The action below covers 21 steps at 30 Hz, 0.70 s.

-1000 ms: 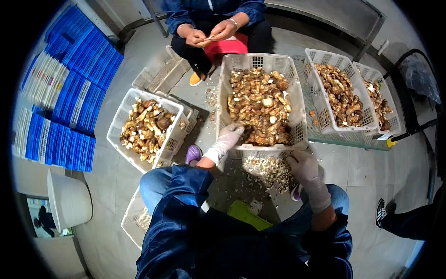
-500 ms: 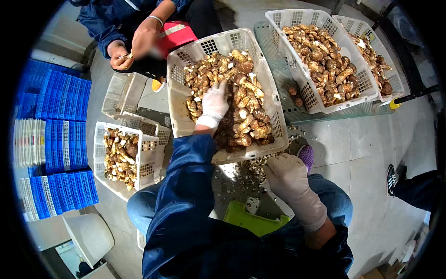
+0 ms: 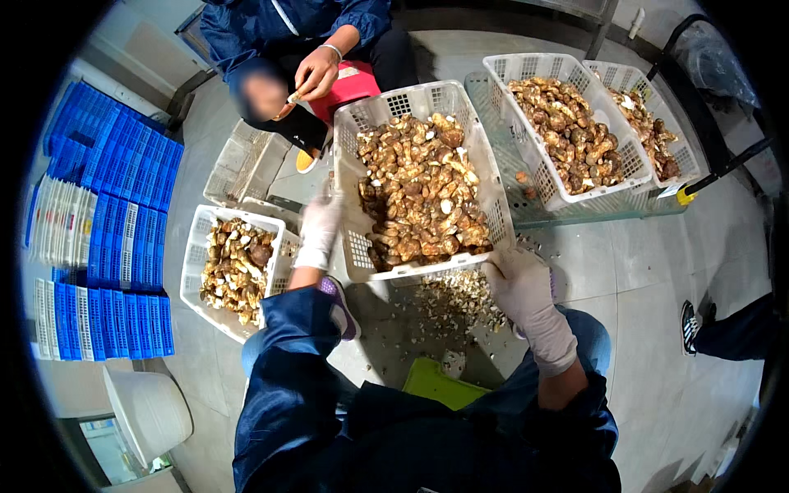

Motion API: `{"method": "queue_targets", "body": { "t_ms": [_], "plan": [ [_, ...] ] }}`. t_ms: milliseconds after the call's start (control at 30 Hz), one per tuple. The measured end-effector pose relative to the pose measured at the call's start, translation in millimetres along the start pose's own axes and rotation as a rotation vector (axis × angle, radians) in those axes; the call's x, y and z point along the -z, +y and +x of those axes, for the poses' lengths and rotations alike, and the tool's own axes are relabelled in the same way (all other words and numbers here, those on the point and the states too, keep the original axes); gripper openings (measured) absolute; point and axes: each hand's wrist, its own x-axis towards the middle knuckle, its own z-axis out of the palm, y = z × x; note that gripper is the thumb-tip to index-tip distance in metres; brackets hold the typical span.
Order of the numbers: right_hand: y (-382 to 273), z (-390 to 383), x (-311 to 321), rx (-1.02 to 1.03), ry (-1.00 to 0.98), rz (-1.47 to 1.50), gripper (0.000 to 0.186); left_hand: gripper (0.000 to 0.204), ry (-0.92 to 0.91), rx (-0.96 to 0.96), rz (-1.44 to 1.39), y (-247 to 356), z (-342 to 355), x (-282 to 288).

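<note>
While mushrooms [image 3: 427, 197] lie between, right fingers [image 3: 498, 264] curl and left fingers [image 3: 327, 202] blur, grips unclear

No lettering or numbers are legible. Well right of the right hand [image 3: 518, 283], a small white label [image 3: 670, 191] shows near the edge of the green platform [image 3: 575, 215], its print unreadable. Left of the left hand [image 3: 321, 223], stacked white trays [image 3: 62, 220] bear indistinct reddish marks.

Four white perforated plastic crates [image 3: 411, 269] of brown mushrooms [image 3: 427, 197]: one between two white-gloved hands [image 3: 321, 223] [image 3: 519, 283], one left, two right.
</note>
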Motion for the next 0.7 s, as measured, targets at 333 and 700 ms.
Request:
{"method": "queue_targets", "body": {
  "t_ms": [333, 700],
  "plan": [
    [22, 12, 14, -0.022, 0.005, -0.021, 0.011, 0.051, -0.437, -0.053, 0.578, 16, 29, -239],
    [11, 8, -1, -0.065, -0.103, -0.016, 0.013, 0.025, 0.369, -0.235, 0.281, -19, -1, 77]
  ]
}}
